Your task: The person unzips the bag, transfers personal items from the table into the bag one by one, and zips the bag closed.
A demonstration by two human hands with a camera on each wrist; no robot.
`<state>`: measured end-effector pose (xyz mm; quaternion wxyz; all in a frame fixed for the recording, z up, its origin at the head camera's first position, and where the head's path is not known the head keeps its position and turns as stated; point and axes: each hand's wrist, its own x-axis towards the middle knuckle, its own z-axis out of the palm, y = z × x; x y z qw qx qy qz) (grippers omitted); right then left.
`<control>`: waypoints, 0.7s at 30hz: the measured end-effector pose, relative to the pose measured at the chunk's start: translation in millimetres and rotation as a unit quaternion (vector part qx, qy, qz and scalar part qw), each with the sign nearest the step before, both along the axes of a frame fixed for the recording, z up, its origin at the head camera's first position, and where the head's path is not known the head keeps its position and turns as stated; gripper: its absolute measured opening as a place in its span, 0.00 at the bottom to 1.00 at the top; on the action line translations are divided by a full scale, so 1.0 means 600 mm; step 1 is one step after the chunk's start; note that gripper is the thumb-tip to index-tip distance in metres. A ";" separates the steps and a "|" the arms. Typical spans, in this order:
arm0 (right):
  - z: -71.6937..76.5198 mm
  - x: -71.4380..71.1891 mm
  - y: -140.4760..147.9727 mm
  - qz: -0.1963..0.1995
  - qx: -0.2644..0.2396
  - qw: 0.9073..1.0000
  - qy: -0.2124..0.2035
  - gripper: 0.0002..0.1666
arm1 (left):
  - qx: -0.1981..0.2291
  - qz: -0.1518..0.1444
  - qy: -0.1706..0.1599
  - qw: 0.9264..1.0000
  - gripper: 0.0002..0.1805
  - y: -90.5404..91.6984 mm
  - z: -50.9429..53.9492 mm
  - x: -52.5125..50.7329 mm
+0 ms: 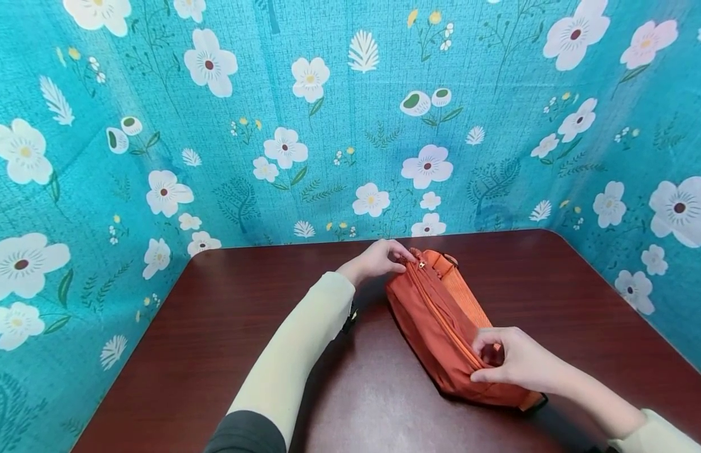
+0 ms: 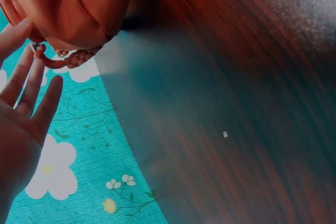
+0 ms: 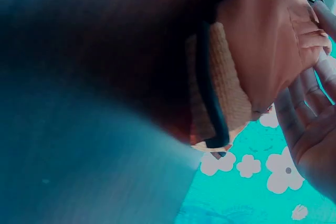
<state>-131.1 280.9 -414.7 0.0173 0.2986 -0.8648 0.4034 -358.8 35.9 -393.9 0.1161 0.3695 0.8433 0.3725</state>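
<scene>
A rust-orange zippered bag lies slantwise on the table, its long zipper facing up. At the far end, my left hand pinches the bag's edge beside the metal zipper pull. The left wrist view shows its other fingers spread near a braided cord loop. With thumb and fingers, my right hand pinches a fold of fabric at the near end of the zipper. A lighter orange strap runs along the bag's right side. Whether the zipper is fully closed is unclear.
The dark reddish-brown table has rounded far corners. Behind and beside it hangs a turquoise flowered cloth. A black-edged strap end sticks out at the bag's near end. A small white speck lies on the tabletop.
</scene>
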 end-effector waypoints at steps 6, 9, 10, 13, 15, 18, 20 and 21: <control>-0.010 0.000 0.003 0.010 -0.017 1.000 0.015 0.14 | -0.004 0.018 0.002 1.000 0.09 -0.006 -0.011 -0.002; -0.009 0.000 0.004 0.010 -0.019 1.000 0.021 0.13 | -0.008 0.024 0.001 1.000 0.08 -0.012 -0.014 -0.003; -0.008 -0.001 0.005 0.006 -0.017 1.000 0.023 0.14 | -0.007 0.025 -0.002 1.000 0.07 -0.015 -0.013 -0.002; -0.006 -0.003 0.009 -0.003 -0.013 0.999 0.031 0.14 | 0.003 0.023 -0.015 1.000 0.07 -0.025 -0.011 -0.003; -0.002 -0.005 0.014 -0.016 -0.007 0.999 0.028 0.14 | 0.006 0.019 -0.017 1.000 0.06 -0.033 -0.008 -0.004; 0.004 -0.008 0.022 -0.033 -0.001 0.999 0.016 0.14 | -0.002 0.012 -0.008 1.000 0.06 -0.047 -0.004 -0.005; 0.009 -0.011 0.027 -0.041 0.002 0.999 0.008 0.13 | -0.013 0.003 0.009 1.000 0.05 -0.058 -0.001 -0.005; 0.011 -0.012 0.030 -0.042 0.003 0.999 0.005 0.12 | -0.020 -0.001 0.019 1.000 0.05 -0.063 -0.001 -0.005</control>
